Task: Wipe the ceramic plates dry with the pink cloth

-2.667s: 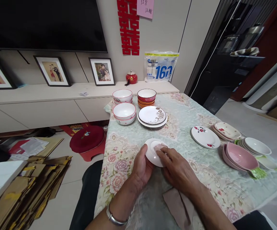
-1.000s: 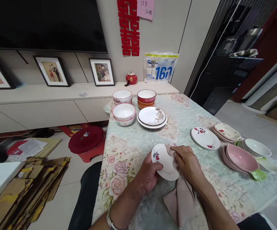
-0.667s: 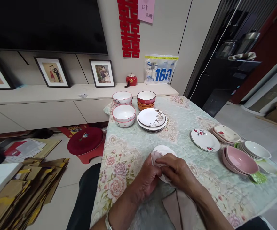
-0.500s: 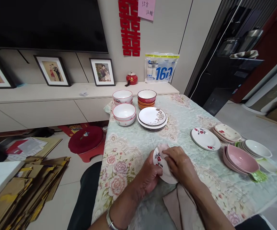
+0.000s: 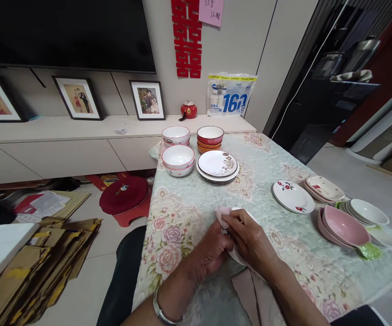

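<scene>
one round white plate (image 5: 237, 257), tilted, gripped by the left hand (image 5: 216, 249); right hand (image 5: 252, 235) pinches one pinkish-beige cloth (image 5: 222, 213), trailing nearward.

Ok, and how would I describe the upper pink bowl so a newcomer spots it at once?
Find the table draped in a pale green flowered cloth and look along its right side. Next to a stack of small round white bowls sit two nested pink bowls. You want the upper one, glossy pink where that stack is white, with a green leaf-shaped handle.
</scene>
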`<action>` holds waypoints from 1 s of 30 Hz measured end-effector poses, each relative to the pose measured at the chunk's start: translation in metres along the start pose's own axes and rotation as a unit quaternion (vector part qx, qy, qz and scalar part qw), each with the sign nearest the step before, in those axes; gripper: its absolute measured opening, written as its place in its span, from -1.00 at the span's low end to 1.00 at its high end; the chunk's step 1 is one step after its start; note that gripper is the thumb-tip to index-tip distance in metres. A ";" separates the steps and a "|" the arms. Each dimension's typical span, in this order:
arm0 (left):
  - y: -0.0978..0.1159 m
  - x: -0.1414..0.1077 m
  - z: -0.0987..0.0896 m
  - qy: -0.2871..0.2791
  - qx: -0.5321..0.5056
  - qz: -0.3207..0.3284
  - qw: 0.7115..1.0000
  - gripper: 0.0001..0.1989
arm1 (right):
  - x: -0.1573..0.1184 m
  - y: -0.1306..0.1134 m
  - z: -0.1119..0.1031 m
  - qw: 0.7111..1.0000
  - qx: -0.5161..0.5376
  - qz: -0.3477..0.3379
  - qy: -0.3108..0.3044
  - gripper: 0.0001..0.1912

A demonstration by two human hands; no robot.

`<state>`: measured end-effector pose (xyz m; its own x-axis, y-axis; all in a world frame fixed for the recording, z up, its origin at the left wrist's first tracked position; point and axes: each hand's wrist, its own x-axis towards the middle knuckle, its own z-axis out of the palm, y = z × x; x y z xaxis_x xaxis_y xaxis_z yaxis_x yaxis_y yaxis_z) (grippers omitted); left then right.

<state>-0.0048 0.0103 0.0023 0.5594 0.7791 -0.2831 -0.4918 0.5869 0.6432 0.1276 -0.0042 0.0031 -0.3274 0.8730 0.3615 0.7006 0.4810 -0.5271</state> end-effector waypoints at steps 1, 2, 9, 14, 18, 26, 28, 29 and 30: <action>0.000 0.000 0.000 0.001 -0.002 -0.006 1.000 -0.36 | -0.001 0.004 0.000 0.999 -0.029 0.015 0.008 -0.65; 0.000 0.000 -0.001 0.003 -0.005 -0.011 1.000 -0.31 | -0.001 0.010 -0.001 0.998 -0.058 0.033 0.016 -0.65; 0.002 0.001 0.000 0.047 0.009 -0.011 0.999 -0.21 | -0.004 0.026 -0.011 0.938 -0.275 0.212 -0.007 -0.77; 0.000 0.003 0.003 0.121 -0.012 0.021 0.992 -0.32 | -0.005 0.025 -0.006 0.922 -0.311 0.229 -0.006 -0.81; 0.000 0.001 0.003 0.072 -0.007 0.029 0.997 -0.29 | -0.004 0.022 -0.001 0.959 -0.239 0.150 0.000 -0.76; 0.001 -0.004 0.002 -0.009 -0.003 -0.002 1.000 -0.32 | 0.000 0.003 -0.002 0.998 0.048 -0.016 -0.031 -0.70; 0.000 -0.004 0.001 -0.006 0.003 -0.006 1.000 -0.31 | -0.001 0.006 -0.002 1.000 0.017 -0.007 -0.021 -0.70; 0.000 -0.003 0.001 -0.003 0.004 -0.012 1.000 -0.27 | -0.002 0.010 -0.002 1.000 -0.012 0.006 -0.009 -0.69; -0.001 -0.003 0.000 -0.002 0.004 -0.018 1.000 -0.23 | -0.003 0.013 -0.003 0.999 -0.047 0.023 0.003 -0.68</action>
<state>-0.0060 0.0078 0.0026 0.5790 0.7563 -0.3046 -0.4649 0.6131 0.6387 0.1395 -0.0006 -0.0027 -0.2900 0.8931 0.3440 0.7712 0.4309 -0.4685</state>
